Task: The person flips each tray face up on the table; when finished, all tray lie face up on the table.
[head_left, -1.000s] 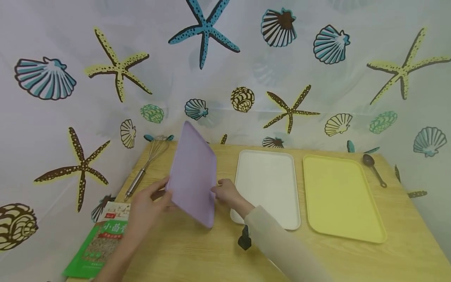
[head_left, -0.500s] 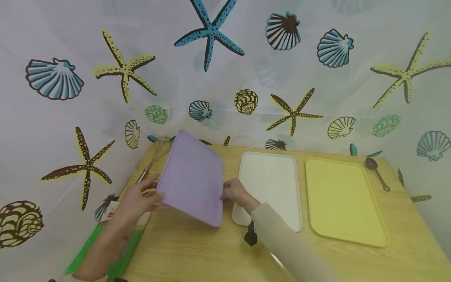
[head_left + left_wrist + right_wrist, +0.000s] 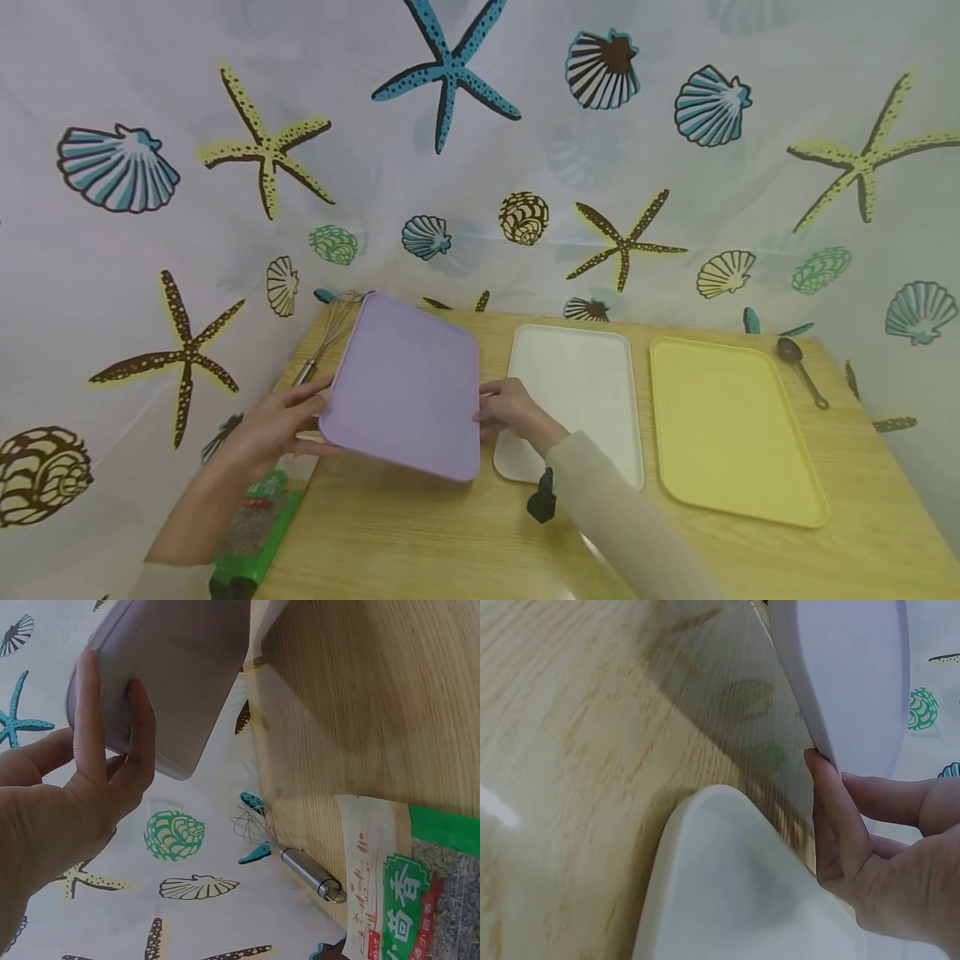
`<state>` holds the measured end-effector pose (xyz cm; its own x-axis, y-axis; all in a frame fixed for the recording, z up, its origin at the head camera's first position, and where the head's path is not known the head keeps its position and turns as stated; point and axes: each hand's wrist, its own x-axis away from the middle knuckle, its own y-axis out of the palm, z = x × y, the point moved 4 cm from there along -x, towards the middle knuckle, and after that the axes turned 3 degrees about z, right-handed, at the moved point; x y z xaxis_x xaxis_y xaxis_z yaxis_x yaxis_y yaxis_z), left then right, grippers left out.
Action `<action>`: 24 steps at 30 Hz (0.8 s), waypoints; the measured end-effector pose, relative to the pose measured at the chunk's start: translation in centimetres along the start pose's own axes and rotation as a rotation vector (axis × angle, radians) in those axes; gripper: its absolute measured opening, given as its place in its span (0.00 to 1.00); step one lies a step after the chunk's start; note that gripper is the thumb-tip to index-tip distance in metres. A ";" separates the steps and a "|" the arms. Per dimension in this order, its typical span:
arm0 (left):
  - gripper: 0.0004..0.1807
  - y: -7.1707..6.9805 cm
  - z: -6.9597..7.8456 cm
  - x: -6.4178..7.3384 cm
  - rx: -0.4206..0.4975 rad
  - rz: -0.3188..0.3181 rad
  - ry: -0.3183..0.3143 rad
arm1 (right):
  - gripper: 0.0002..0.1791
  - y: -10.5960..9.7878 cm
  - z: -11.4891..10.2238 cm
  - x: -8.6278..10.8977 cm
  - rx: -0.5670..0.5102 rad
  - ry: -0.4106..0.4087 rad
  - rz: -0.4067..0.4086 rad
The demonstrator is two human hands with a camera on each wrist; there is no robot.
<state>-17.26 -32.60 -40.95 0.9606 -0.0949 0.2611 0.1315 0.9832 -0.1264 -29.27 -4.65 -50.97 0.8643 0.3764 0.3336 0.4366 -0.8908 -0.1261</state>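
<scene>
A purple tray (image 3: 408, 387) is held tilted above the wooden table, its left side higher than its right. My left hand (image 3: 281, 425) grips its left edge, thumb on the rim and fingers beneath; the left wrist view shows those fingers against the tray's underside (image 3: 184, 682). On the other side my right hand (image 3: 517, 408) pinches the right edge between thumb and fingers, plain in the right wrist view, where the purple tray (image 3: 847, 675) rises above the table. Close beside the right hand lies a white tray (image 3: 573, 392), partly covered by the right forearm.
A yellow tray (image 3: 735, 429) lies right of the white one, with a dark spoon (image 3: 802, 371) beyond it. At the left are a whisk (image 3: 304, 866) and a green seed packet (image 3: 409, 892), partly behind the left arm. A patterned curtain (image 3: 480, 167) hangs behind the table (image 3: 390, 533).
The purple tray has tipped from nearly upright toward flat, its left side coming down and outward. My left hand has moved left and down with it; the right hand has shifted slightly right.
</scene>
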 end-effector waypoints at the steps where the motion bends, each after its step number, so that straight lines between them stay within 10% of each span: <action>1: 0.33 -0.2 -0.1 -0.2 -0.011 0.000 -0.005 | 0.27 -0.1 0.0 0.0 -0.008 0.005 -0.001; 24: 0.30 -2.2 -3.0 -4.1 -0.282 0.139 -0.095 | 0.30 -1.2 0.4 0.4 -0.049 0.050 0.018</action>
<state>-20.75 -34.84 -44.58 0.9486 0.0649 0.3096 0.0765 0.9026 -0.4237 -29.35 -3.30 -51.03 0.8579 0.3482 0.3778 0.4075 -0.9090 -0.0874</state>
